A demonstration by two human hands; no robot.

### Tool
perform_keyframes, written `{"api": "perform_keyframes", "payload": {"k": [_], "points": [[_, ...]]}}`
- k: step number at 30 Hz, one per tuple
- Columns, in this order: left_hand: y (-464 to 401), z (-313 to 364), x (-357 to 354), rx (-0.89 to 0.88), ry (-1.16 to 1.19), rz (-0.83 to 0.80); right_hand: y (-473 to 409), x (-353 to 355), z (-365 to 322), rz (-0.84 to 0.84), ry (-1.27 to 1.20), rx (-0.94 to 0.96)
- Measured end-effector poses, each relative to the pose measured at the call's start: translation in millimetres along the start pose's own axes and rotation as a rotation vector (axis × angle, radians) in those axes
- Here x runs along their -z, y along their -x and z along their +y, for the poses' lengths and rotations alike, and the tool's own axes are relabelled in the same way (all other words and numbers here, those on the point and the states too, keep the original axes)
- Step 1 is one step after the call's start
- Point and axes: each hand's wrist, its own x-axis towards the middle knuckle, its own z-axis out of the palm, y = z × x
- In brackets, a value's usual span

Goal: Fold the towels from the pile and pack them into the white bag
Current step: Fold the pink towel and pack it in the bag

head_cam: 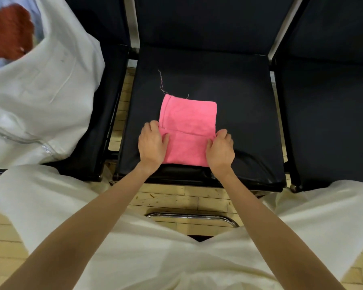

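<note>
A pink towel (188, 122) lies on the middle black seat (239, 97), its near part folded up over the rest, with loose threads trailing from its far left corner. My left hand (152, 143) pinches the folded flap's left edge. The flap's right edge is pinched by my right hand (220, 148). The white bag (40, 97) sits on the seat to the left, its mouth showing a red towel (8, 32) and pale blue cloth inside. No towel pile is in view.
Another black seat (333, 122) stands to the right, with metal frame bars between the seats. My white-trousered legs (134, 248) fill the bottom of the view over a wooden floor (187, 197). A chrome bar (191, 216) lies below the seat's front.
</note>
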Motion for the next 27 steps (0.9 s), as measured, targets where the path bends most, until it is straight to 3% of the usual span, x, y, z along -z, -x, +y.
{"api": "perform_keyframes", "payload": {"k": [4, 7, 9, 14, 19, 23, 27], "points": [[-1.3, -5.7, 20.5, -0.239, -0.024, 0.004, 3.1, 13.3, 7.4, 0.034, -0.063, 0.309], [4.8, -17.5, 39.4, -0.496, 0.071, -0.228, 9.9, 30.8, 17.0, -0.167, -0.119, 0.579], [12.2, -26.1, 47.2, -0.555, 0.036, -0.402, 14.5, 39.7, 22.8, -0.349, -0.057, 0.646], [12.6, -34.2, 51.9, -0.507, -0.067, -0.556, 10.7, 46.2, 25.4, -0.542, 0.089, 0.55], [5.9, -22.2, 48.9, -0.465, -0.087, -0.535, 0.7, 41.5, 21.8, -0.443, 0.048, 0.516], [0.4, -16.0, 56.5, -0.397, 0.055, -0.412, -6.1, 43.0, 24.1, -0.387, -0.08, 0.487], [-2.8, -3.7, 70.9, -0.269, 0.339, -0.384, -9.5, 56.2, 27.0, -0.328, -0.414, 0.356]]}}
